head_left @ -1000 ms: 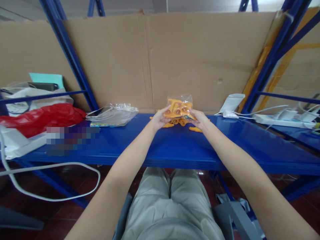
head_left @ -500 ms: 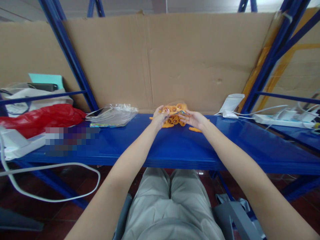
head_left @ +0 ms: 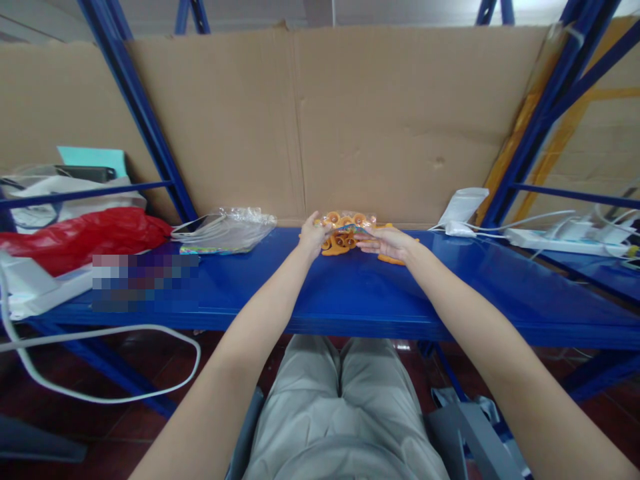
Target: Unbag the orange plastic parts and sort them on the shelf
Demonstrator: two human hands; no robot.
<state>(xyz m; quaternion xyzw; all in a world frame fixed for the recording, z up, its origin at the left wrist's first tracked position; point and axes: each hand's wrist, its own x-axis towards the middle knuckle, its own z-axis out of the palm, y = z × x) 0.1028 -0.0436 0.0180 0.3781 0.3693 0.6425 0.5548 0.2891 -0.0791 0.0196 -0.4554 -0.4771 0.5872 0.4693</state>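
A clear plastic bag of orange plastic parts [head_left: 345, 223] lies low at the back of the blue metal shelf [head_left: 350, 293], against the cardboard wall. My left hand [head_left: 313, 237] pinches the bag's left end. My right hand [head_left: 384, 241] lies over its right end with fingers stretched flat, pressing the bag down. More loose orange parts [head_left: 336, 248] sit on the shelf under and beside the bag, one [head_left: 391, 260] just below my right hand.
A pile of clear bags over a phone [head_left: 225, 230] lies to the left, with a red plastic bag [head_left: 85, 237] and white cable [head_left: 100, 373] further left. At the right are a white pouch [head_left: 463, 205], a power strip [head_left: 565, 241] and cables. Blue rack posts [head_left: 145, 127] flank the shelf.
The bag, held upright between both hands a second ago, has been lowered and laid flat on the shelf. My right hand has flattened over it.
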